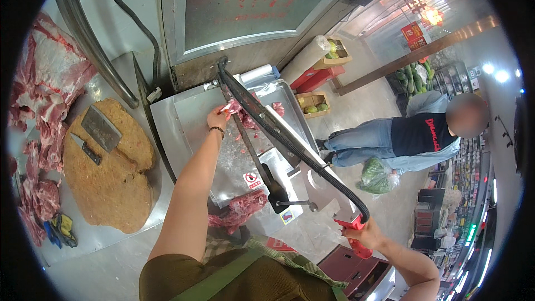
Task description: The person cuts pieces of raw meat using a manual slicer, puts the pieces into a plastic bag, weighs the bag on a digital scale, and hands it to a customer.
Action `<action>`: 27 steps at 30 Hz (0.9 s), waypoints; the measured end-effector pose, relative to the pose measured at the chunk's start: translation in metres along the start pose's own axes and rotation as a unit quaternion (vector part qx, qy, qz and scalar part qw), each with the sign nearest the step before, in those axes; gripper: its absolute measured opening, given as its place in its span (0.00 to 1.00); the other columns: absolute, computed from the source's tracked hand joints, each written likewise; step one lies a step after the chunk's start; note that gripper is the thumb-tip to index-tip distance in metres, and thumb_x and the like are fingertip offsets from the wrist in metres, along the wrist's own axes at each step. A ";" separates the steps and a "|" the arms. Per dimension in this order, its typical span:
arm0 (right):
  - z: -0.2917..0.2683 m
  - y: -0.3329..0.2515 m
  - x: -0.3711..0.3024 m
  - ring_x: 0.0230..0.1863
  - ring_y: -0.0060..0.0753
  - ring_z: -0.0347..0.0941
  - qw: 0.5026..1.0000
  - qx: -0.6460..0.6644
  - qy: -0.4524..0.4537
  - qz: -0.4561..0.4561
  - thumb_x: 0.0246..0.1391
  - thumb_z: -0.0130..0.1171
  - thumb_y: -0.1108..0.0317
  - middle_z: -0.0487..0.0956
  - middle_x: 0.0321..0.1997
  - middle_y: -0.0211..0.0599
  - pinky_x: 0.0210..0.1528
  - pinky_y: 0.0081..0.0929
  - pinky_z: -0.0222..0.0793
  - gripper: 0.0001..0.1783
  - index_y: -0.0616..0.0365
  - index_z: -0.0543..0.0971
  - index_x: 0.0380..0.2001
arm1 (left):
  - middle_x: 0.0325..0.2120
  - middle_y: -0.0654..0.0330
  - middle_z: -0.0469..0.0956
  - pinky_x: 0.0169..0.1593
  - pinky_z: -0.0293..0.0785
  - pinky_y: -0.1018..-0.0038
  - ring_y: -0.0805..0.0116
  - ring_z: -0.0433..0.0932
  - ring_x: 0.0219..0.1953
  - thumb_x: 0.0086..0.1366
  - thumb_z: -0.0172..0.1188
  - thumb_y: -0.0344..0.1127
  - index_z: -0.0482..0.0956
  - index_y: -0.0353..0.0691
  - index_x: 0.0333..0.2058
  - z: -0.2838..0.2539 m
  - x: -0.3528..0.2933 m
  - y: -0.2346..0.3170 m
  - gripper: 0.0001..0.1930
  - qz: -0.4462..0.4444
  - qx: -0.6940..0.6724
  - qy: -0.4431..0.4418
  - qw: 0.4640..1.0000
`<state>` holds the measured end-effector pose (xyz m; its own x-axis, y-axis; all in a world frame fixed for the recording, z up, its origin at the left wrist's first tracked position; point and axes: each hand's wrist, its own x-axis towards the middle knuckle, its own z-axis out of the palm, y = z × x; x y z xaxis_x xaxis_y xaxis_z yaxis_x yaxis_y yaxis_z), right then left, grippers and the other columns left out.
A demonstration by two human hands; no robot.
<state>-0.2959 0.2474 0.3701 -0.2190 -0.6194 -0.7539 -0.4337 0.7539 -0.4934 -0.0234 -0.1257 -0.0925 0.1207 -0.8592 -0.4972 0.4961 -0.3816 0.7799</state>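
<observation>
Cleaver (101, 128) and knife (85, 149) on round wooden block (120, 189), raw meat slabs (47, 81) far left, shopper (412, 136) with perhaps greens (376, 177), produce crates (312, 103) behind

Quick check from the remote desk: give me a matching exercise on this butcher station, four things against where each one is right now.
Things:
1. cleaver
2. left hand
3. right hand
4. green bag

Places:
A. gripping the red handle of the lever cutter
B. lying on the round wooden block
C. hanging beside the person standing in the aisle
D. holding meat pieces on the steel tray, next to the blade

Pairs: 1-B, 2-D, 3-A, 4-C
</observation>
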 end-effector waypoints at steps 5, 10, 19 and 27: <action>-0.007 -0.027 -0.017 0.20 0.25 0.75 1.000 0.005 0.017 0.019 0.49 0.64 0.76 0.77 0.20 0.32 0.23 0.27 0.72 0.05 0.63 0.77 0.28 | 0.25 0.61 0.81 0.26 0.74 0.77 0.75 0.79 0.24 0.68 0.55 0.26 0.83 0.34 0.42 0.012 -0.014 0.012 0.09 -0.017 0.138 -0.024 0.990; -0.021 -0.075 -0.026 0.16 0.28 0.74 0.998 0.005 -0.012 0.055 0.51 0.63 0.74 0.75 0.17 0.34 0.18 0.27 0.70 0.06 0.64 0.77 0.26 | 0.24 0.60 0.82 0.25 0.73 0.76 0.74 0.79 0.23 0.67 0.58 0.29 0.84 0.34 0.45 0.004 -0.003 0.012 0.11 -0.025 0.208 -0.020 0.978; 0.003 -0.001 -0.004 0.19 0.23 0.73 0.999 0.030 0.020 0.040 0.49 0.67 0.72 0.78 0.21 0.33 0.22 0.25 0.68 0.08 0.63 0.78 0.30 | 0.24 0.59 0.82 0.26 0.76 0.75 0.73 0.79 0.22 0.67 0.58 0.33 0.83 0.34 0.46 -0.003 0.014 -0.005 0.13 -0.021 0.214 -0.026 0.976; 0.067 0.207 0.089 0.19 0.26 0.73 0.996 0.007 0.046 -0.079 0.45 0.68 0.69 0.77 0.22 0.33 0.24 0.32 0.70 0.14 0.61 0.79 0.36 | 0.24 0.60 0.79 0.24 0.75 0.77 0.73 0.77 0.22 0.69 0.53 0.26 0.79 0.28 0.37 0.009 -0.002 0.020 0.08 -0.005 0.239 -0.047 0.970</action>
<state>-0.3462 0.3627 0.1718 -0.2276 -0.7480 -0.6234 -0.4573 0.6473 -0.6098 -0.0217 -0.1345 -0.0724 0.0279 -0.8729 -0.4870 0.0398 -0.4859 0.8731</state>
